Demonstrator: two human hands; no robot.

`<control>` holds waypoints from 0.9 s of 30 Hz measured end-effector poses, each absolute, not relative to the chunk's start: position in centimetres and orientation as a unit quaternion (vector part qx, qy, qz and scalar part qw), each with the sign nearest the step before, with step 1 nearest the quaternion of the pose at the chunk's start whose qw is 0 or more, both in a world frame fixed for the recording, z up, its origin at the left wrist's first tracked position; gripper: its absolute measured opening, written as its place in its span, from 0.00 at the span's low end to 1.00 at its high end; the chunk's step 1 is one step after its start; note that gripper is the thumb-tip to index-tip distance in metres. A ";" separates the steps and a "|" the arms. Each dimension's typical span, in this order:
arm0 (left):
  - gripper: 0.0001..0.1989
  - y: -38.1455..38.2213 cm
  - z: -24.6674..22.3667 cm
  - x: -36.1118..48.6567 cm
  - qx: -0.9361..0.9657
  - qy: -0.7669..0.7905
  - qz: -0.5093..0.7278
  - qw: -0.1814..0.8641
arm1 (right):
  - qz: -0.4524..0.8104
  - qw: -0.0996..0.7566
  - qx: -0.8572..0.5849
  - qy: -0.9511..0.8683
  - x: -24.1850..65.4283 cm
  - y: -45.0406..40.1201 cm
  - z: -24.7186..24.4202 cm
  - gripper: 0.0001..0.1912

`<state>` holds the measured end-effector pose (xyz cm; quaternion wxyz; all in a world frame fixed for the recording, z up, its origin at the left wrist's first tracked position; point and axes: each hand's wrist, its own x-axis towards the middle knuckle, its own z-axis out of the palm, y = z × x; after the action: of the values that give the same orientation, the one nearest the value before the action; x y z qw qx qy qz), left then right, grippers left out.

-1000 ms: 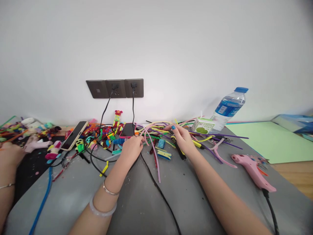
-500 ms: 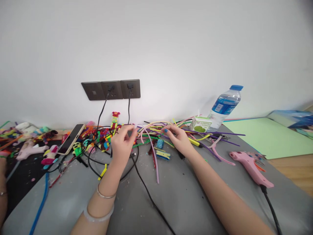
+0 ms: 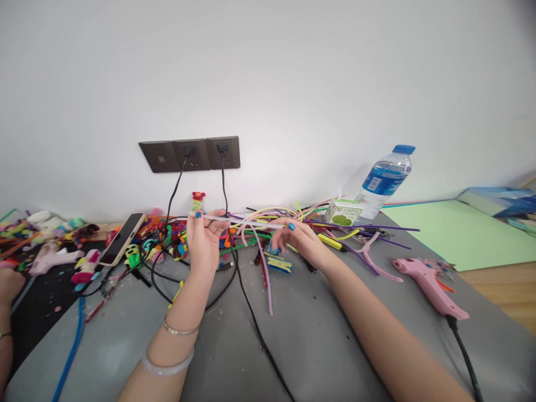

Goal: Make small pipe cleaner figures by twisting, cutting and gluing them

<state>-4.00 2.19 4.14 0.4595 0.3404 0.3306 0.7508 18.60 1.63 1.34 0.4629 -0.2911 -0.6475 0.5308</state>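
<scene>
A thin, straight whitish stick is stretched level between my two hands, above the pipe cleaners; I cannot tell if it is a glue stick or a pipe cleaner. My left hand grips its left end, the thumb pressed on top. At the right end, the thumb and fingers of my right hand pinch it. Beneath and behind lies a heap of coloured pipe cleaners, with a lilac one reaching toward me. A yellow-and-blue clip-like piece lies below my right hand.
A pink glue gun lies at right. A water bottle and small green-white carton stand by the wall. Black cables cross the table. At left are a phone, pipe-cleaner figures and another person's hand.
My hands have turned and the whitish stick now shows lengthwise between them. My left fingers have opened out behind it. The other person's hand at left has come further into view.
</scene>
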 end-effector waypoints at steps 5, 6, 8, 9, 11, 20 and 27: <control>0.17 1.3 3.4 -2.0 0.384 0.316 0.650 0.575 | 0.569 0.478 -0.239 -0.626 18.1 0.7 2.0 0.35; 0.17 1.1 3.1 -1.6 0.404 0.321 0.618 0.593 | 0.570 0.486 -0.246 -0.615 18.0 0.7 2.1 0.33; 0.18 0.9 2.6 -1.0 0.463 0.342 0.546 0.609 | 0.578 0.495 -0.259 -0.595 17.8 0.7 2.0 0.23; 0.18 0.8 2.3 -0.8 0.498 0.352 0.505 0.612 | 0.582 0.496 -0.264 -0.588 17.7 0.8 1.9 0.18; 0.19 0.6 2.0 -0.6 0.549 0.355 0.462 0.598 | 0.588 0.505 -0.273 -0.569 17.6 1.2 1.6 0.17; 0.19 0.4 2.5 -0.7 0.612 0.357 0.482 0.515 | 0.420 0.556 -0.457 -0.553 24.2 -0.8 8.2 0.27; 0.18 0.1 2.6 -0.6 0.612 0.349 0.497 0.507 | 0.045 0.226 -0.895 -0.381 34.7 -8.8 6.9 0.14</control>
<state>-0.57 0.10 2.61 0.5068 0.6116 0.3492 0.4972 34.73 -8.80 6.86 0.2260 -0.8955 -0.3808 0.0453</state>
